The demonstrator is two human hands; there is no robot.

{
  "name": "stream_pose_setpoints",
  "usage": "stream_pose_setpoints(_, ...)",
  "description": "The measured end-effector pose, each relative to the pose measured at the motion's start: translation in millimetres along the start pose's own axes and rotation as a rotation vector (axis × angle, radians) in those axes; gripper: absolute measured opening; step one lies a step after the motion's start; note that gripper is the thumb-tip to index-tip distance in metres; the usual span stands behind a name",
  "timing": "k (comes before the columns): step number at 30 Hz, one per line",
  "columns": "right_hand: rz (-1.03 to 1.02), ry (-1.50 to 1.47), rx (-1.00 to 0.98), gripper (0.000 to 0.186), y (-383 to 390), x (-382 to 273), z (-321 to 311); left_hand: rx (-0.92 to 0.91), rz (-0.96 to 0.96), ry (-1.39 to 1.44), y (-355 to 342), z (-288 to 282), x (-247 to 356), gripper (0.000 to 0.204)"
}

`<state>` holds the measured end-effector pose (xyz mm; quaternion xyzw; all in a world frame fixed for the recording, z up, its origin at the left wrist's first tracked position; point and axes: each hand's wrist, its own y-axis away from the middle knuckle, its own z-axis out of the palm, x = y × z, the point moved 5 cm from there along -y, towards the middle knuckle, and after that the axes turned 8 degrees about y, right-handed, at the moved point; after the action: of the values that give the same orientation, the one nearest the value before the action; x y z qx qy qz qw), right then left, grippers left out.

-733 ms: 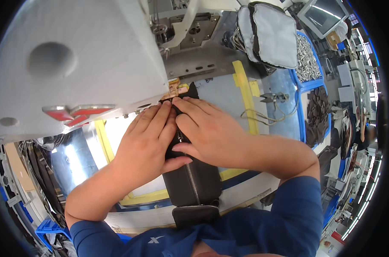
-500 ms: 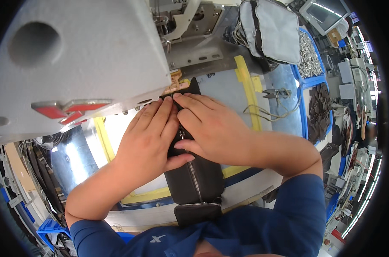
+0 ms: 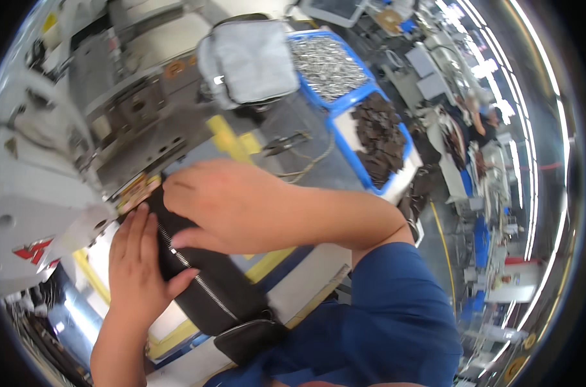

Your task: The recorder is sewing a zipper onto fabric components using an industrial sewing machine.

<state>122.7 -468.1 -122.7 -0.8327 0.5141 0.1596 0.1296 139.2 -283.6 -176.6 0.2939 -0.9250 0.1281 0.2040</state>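
Note:
A black bag piece with a silver zipper running along it lies under the sewing machine's work area. My left hand lies flat on its left side, fingers stretched toward the machine and thumb near the zipper. My right hand is on the far right part of the piece, its fingers curled over the edge and its thumb beside the zipper; its fingertips are partly hidden. The near end of the piece has a zipped flap that hangs toward my body. Copper-coloured clamp parts sit just beyond my fingertips.
The white machine head stands at left. At the back are a grey pouch, a blue bin of metal hardware and a blue bin of dark brown pieces. Thread snips lie on the table by yellow tape.
My view has swung to the right, so the machine and bag piece sit further left. My right hand's fingers have curled and moved apart from my left hand, which remains flat.

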Motion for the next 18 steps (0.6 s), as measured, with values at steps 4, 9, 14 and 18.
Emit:
stream_pose_setpoints(4,0.177,0.223,0.334,0.026,36,40,-54,-0.019,-0.003,-0.037,3,1,4,0.097)
stream_pose_setpoints(9,0.719,0.402,0.321,0.022,136,149,-105,-0.027,0.049,-0.086,1,3,11,0.094)
stream_pose_setpoints(14,0.901,0.371,0.092,0.018,228,201,-86,-0.020,0.054,-0.099,0,3,11,0.093)
stream_pose_setpoints(18,0.883,0.364,0.124,0.019,237,212,-70,-0.025,0.033,-0.097,5,-1,10,0.093)
